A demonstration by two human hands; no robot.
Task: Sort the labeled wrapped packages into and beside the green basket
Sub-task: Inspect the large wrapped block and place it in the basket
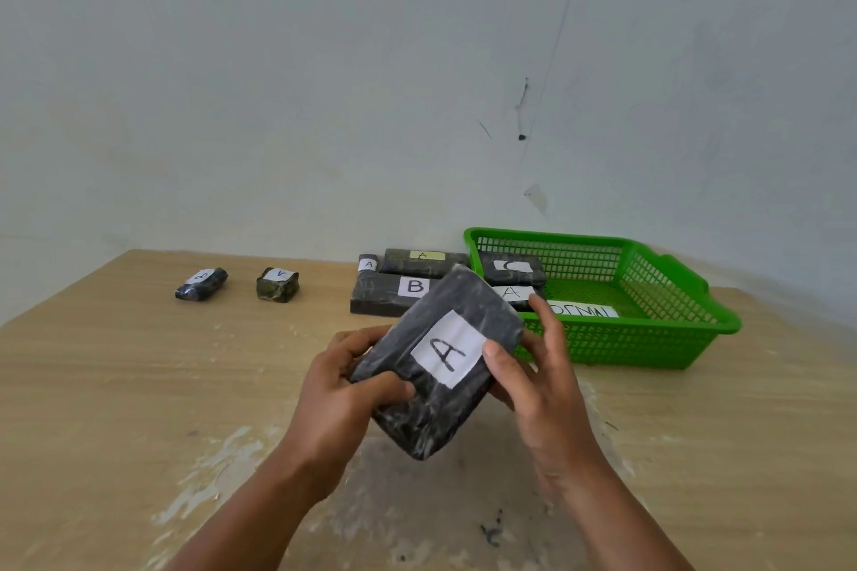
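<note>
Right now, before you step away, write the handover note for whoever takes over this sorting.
Left hand and right hand both grip the big A package above the table.
In the green basket: the C package and, it seems, a flat A package.
Beside its left wall: the large B package, the long A package, a tiny A package.
Left: the held one, then the small B package and cube A package far left.

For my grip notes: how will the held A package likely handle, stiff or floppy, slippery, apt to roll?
Probably stiff: the held A package keeps its block shape with the left hand and right hand gripping only its sides. The glossy wrap may be slippery. Flat faces suggest sliding, not rolling.
</note>
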